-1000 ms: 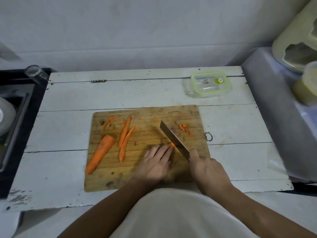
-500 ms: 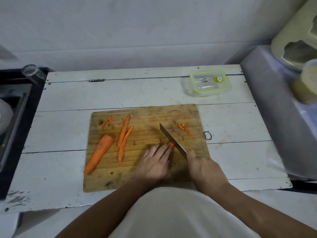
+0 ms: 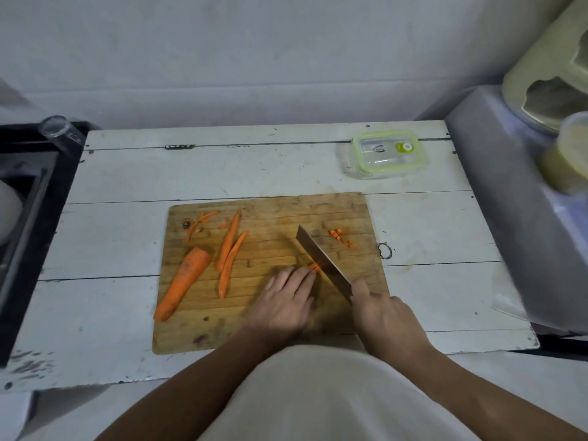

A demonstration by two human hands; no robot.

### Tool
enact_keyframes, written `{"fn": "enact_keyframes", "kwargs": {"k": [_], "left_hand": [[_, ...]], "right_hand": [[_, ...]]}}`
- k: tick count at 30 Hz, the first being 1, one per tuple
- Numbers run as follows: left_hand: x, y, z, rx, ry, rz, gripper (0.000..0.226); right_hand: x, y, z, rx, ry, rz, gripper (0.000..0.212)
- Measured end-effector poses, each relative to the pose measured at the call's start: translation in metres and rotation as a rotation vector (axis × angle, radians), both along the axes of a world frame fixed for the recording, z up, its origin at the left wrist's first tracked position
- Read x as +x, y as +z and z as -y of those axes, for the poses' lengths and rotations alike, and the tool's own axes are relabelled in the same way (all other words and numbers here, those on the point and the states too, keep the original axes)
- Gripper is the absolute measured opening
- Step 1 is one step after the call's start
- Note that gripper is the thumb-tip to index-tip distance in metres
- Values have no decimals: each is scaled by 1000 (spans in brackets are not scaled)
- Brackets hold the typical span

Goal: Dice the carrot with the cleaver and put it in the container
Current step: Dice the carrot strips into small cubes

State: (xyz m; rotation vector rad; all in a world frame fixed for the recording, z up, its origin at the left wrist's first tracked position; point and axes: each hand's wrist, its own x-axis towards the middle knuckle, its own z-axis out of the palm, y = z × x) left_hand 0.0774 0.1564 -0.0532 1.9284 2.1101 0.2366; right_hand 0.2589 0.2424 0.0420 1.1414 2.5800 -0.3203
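This was a home kitchen, plain and well worn. A wooden cutting board (image 3: 270,275) lay on a white painted plank table (image 3: 222,170) with chipped edges, set against a bare pale wall (image 3: 254,52). On the board lay a carrot (image 3: 183,283), carrot strips (image 3: 229,254) and a small heap of diced bits (image 3: 340,237), with a cleaver (image 3: 323,264) over them. A clear food container with a green-rimmed lid (image 3: 388,152) stood at the table's far side. To the left sat a dark sink (image 3: 28,218) with a drinking glass (image 3: 60,128) on its corner; to the right, yellowish plastic ware (image 3: 547,74) rested on a grey surface.
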Motion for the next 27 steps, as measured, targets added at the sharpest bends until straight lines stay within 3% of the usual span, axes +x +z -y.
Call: {"fn": "enact_keyframes", "kwargs": {"k": [12, 20, 27], "left_hand": [[-2, -2, -1, 20, -13, -3, 57], [-8, 3, 4, 84, -23, 74, 58], [-7, -6, 4, 185, -90, -12, 50]], "right_hand": [[-15, -2, -1, -68, -13, 33, 35], [-22, -9, -15, 47, -70, -47, 17], [-1, -8, -1, -47, -42, -64, 25]]}}
